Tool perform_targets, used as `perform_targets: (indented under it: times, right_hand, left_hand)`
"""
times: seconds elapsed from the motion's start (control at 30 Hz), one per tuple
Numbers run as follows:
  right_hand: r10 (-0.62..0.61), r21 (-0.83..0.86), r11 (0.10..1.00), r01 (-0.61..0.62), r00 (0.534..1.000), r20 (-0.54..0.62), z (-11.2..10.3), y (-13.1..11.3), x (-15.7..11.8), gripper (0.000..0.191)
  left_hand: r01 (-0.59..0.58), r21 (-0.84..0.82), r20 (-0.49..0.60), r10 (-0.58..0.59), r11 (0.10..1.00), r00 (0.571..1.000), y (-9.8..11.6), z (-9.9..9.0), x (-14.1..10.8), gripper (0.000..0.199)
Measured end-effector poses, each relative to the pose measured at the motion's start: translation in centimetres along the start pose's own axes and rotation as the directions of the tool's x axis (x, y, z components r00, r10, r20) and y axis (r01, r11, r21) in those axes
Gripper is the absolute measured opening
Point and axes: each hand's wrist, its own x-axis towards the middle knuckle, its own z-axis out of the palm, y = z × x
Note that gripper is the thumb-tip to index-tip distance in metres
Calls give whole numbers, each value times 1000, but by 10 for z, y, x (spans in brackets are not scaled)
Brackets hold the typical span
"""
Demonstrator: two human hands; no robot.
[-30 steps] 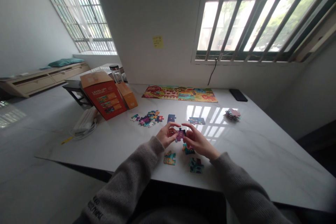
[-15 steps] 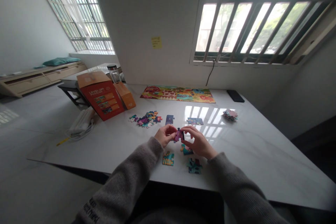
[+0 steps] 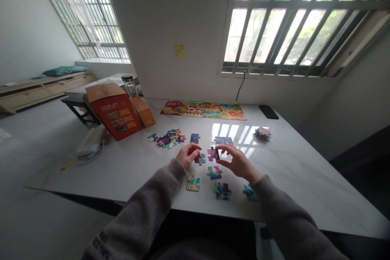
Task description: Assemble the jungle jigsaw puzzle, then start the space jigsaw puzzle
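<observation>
White tbl (image 3: pixel 292 178): R hand (image 3: pixel 237 162) part-open, holds purple pc (image 3: pixel 213 154); L hand (image 3: pixel 187 156) curled.

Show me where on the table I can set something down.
The table is bare right of the right hand, nearer than the stacked pieces, and between red box and left sleeve. Crowded: loose pieces around both hands.

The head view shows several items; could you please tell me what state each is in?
Purple puzzle piece: held at its edge by the right hand.
Long puzzle: assembled, flat.
Colourful pile: loose, overlapping pieces.
Pale pieces: stacked.
Phone: flat, screen dark.
Jar: upright, lidded.
Red box: standing.
</observation>
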Motion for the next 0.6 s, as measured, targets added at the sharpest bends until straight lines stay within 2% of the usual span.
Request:
perform_targets:
  times: [0.23, 0.37, 0.47, 0.6]
  right_hand:
    - [22, -152, 988, -23, 1000, -7, -28, 71, -16, 25]
    - [45, -182, 982, -48, 999, -26, -32, 91, -21, 25]
    - [56, -198, 979, -55, 998, -3, -29, 96, -19, 25]
    - [81, -232, 970, -75, 997, 16, -28, 101, -15, 22]
  left_hand:
    - [35, 46, 13, -36, 998, 999, 3, 4, -2, 27]
    - [27, 105, 126, -40, 994, 991, 2, 10, 0, 25]
    - [-99, 260, 256, 31, 960, 966, 4, 17, 12, 26]
    - [-377, 482, 403, 181, 791, 897, 1, 29, 50, 30]
